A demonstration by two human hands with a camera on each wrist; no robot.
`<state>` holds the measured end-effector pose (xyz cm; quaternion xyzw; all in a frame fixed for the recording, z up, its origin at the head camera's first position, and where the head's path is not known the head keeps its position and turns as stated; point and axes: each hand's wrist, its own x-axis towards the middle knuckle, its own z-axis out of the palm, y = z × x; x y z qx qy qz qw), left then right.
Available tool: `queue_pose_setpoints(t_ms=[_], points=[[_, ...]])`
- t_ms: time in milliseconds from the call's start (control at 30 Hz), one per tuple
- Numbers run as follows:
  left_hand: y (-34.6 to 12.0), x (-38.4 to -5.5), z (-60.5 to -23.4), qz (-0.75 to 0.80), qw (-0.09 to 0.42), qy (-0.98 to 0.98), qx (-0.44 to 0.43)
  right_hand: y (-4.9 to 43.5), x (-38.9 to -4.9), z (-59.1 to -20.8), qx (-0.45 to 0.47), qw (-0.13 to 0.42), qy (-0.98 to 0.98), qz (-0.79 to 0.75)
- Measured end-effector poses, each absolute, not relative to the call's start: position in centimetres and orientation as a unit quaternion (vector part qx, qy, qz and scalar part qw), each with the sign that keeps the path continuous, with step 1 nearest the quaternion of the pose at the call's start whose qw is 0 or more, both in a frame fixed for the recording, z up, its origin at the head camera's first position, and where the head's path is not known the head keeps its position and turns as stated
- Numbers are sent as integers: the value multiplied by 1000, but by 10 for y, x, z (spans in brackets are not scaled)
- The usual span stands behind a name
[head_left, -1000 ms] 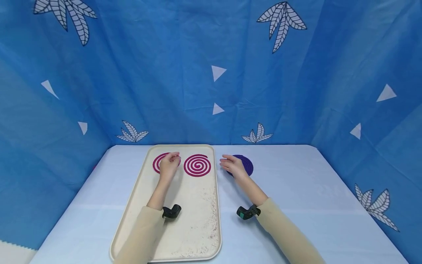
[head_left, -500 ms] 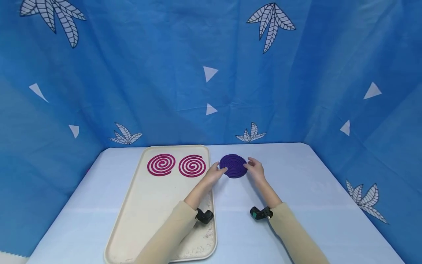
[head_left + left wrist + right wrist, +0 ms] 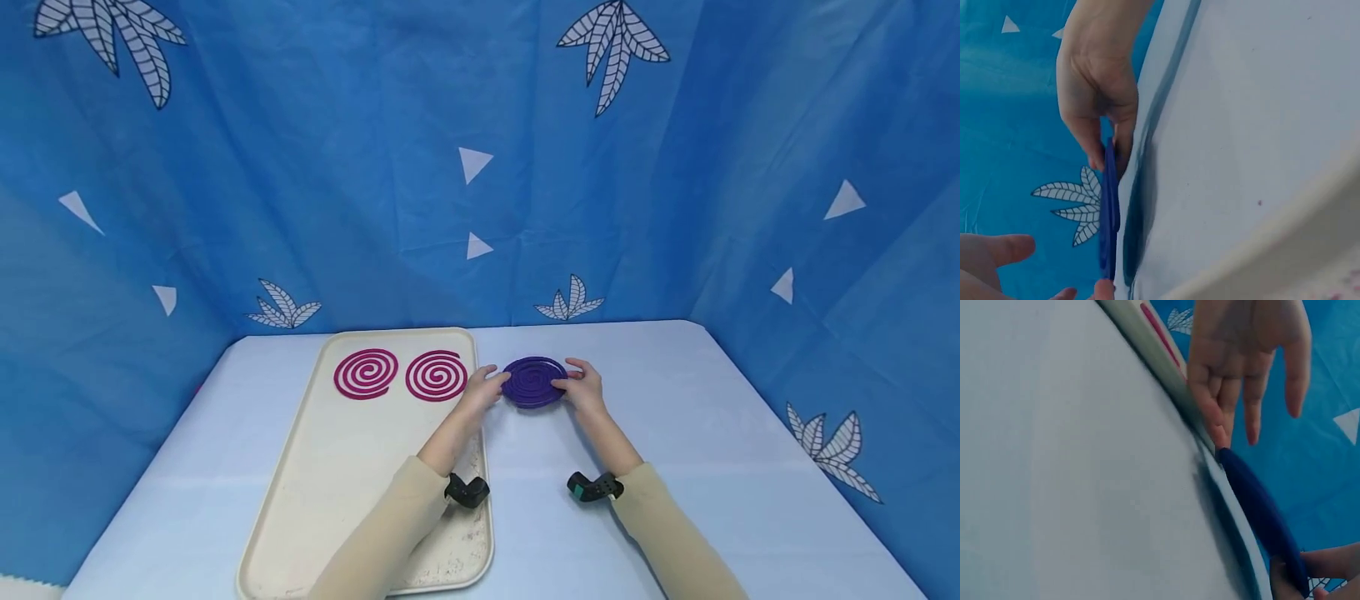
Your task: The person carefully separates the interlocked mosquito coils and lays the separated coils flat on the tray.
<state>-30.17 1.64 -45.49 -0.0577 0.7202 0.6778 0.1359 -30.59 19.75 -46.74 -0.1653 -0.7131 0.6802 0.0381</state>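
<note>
A tightly wound purple mosquito coil (image 3: 532, 383), like a flat disc, is raised just above the white table between my hands. My right hand (image 3: 587, 392) pinches its right edge, thumb on top and fingers beneath; the left wrist view shows this grip on the coil (image 3: 1109, 219) edge-on. At the opposite edge, my left hand (image 3: 478, 396) touches the coil with its fingertips, the thumb held apart. In the right wrist view the fingers of the left hand (image 3: 1247, 356) reach down nearly straight to the rim. Two pink spiral coils, the left coil (image 3: 366, 374) and the right coil (image 3: 437, 376), lie side by side.
The pink coils lie at the far end of a cream tray (image 3: 345, 500), left of the purple coil. My left forearm crosses the tray's right rim. A blue patterned curtain (image 3: 420, 200) stands behind the table (image 3: 720, 467) and along both sides.
My left hand has left the left pink coil and moved right to the purple coil. My right hand has shifted to its right edge and now pinches it; the coil has risen off the table.
</note>
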Motion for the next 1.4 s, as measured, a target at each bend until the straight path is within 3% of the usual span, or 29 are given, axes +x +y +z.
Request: queue_pose_setpoints(t_ms=[200,400,600,800,1067,1233,1400], points=[[5,-288,-452,701,47,711,-43,194,-294,-446,-146,26,-651,744],[-20,-270,-421,719,-37,694,10,179,-271,-408,-91,12,-615,783],[-46,-242,-392,699,-89,706,72,165,-237,-375,-25,-46,-567,822],[-55,-225,-386,642,-113,749,117,155,-217,-364,-7,-83,-561,824],[-46,-213,-387,502,-119,831,208,142,-202,-370,43,-13,-610,791],[-37,-207,-388,509,-130,817,240,135,-198,-375,85,29,-631,770],[-33,-205,-389,537,-138,793,253,133,-193,-373,114,35,-645,755]])
